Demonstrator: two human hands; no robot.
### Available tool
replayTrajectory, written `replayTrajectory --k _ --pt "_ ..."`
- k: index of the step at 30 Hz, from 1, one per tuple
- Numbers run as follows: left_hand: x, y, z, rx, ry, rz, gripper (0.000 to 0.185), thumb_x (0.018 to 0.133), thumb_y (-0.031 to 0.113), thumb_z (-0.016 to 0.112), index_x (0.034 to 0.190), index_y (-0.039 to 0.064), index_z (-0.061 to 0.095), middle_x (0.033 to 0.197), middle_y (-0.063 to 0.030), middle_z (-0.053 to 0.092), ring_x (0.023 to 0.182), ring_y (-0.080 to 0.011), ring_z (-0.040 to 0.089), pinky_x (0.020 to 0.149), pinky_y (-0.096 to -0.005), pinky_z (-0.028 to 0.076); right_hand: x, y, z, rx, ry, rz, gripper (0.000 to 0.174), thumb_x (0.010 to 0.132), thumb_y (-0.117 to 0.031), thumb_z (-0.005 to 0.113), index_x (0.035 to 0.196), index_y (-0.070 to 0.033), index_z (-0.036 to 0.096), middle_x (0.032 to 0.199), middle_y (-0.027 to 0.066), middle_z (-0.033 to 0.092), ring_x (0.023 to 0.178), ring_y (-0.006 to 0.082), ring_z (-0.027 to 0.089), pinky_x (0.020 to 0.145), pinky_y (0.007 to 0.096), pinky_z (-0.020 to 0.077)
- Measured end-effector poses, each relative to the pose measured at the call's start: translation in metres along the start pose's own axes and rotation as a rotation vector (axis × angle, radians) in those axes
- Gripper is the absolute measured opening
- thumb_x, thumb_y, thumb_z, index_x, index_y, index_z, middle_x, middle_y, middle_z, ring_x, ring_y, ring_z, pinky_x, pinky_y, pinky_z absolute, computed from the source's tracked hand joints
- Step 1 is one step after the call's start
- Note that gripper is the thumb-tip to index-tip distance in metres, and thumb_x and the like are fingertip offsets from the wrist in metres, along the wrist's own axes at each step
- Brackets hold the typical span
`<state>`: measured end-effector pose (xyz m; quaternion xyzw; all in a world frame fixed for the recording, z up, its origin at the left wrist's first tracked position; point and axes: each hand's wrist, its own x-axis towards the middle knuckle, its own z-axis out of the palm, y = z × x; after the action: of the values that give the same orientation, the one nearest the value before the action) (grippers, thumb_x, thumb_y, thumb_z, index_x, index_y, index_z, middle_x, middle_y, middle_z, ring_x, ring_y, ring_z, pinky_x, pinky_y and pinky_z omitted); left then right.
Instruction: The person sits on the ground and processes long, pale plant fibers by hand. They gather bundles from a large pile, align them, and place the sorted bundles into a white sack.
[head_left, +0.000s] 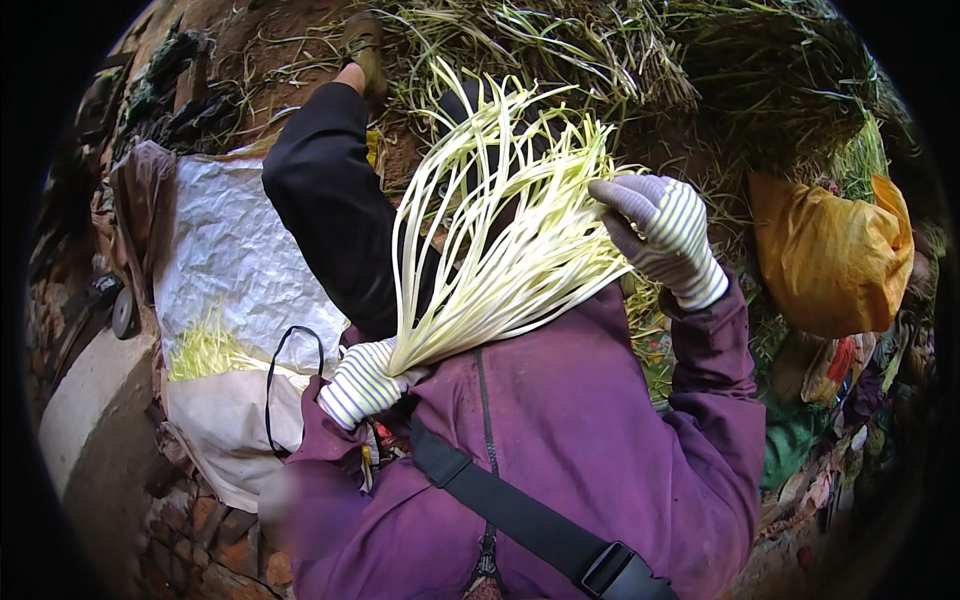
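A large bundle of long, pale yellow-white plant stems (487, 277) fans out across the lap, over the front of a purple jacket. My left hand (366, 381), in a striped glove, is closed around the gathered end of the bundle. At the spread, greener tips on the right is my right hand (652, 225), also gloved, with its fingers bent; whether it pinches any stem cannot be told. More yellow stems (206, 351) lie in the fold of a white woven plastic sheet (247, 247) to the left.
Green leafy stalks (600, 52) are heaped on the ground ahead. A filled orange sack (832, 255) stands at the right, with a green bag (795, 439) below it. A concrete block (94, 405) lies at the left, near broken bricks (217, 536). A black cord loop (271, 390) hangs beside the left wrist.
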<state>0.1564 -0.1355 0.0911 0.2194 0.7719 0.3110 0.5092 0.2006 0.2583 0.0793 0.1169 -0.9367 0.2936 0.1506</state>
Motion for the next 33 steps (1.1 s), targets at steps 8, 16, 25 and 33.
replayTrajectory --k 8,16,25,33 --pt "0.001 -0.006 -0.01 0.29 -0.033 0.0 0.035 0.082 0.02 0.068 0.115 0.009 0.065 0.099 -0.0109 0.071 0.089 -0.0291 0.069 0.075 -0.0346 0.055 -0.069 0.023 0.017 -0.239 -0.07 0.288 0.032 0.077 -0.005 0.065 0.109 -0.009 0.066 0.088 0.0116 0.067 0.074 0.0299 0.066 0.064 0.0377 0.0528" --pt "-0.001 0.004 -0.003 0.409 0.074 0.087 0.038 0.08 0.022 0.069 0.115 0.01 0.063 0.091 -0.0147 0.069 0.079 -0.0343 0.066 0.068 -0.0408 0.053 -0.099 0.042 0.071 -0.357 -0.253 0.608 0.036 0.082 -0.01 0.063 0.117 -0.012 0.063 0.083 0.0138 0.065 0.074 0.0338 0.064 0.063 0.0427 0.0507" --pt "-0.01 0.005 0.01 0.728 0.026 0.03 0.063 0.067 0.015 0.067 0.128 0.01 0.052 0.081 -0.0124 0.063 0.071 -0.032 0.064 0.063 -0.044 0.05 -0.134 0.128 0.049 -0.67 -0.717 1.188 0.039 0.098 -0.038 0.044 0.126 -0.014 0.059 0.11 0.0156 0.066 0.097 0.0356 0.065 0.081 0.0445 0.0525" --pt "-0.008 0.011 0.011 0.809 0.023 0.024 0.066 0.066 0.017 0.068 0.129 0.007 0.051 0.084 -0.0109 0.063 0.075 -0.0284 0.064 0.066 -0.0409 0.049 -0.018 0.008 -0.01 0.159 0.087 0.327 0.022 0.08 -0.01 0.074 0.101 -0.006 0.071 0.095 0.0127 0.07 0.084 0.0266 0.069 0.073 0.0333 0.0559"
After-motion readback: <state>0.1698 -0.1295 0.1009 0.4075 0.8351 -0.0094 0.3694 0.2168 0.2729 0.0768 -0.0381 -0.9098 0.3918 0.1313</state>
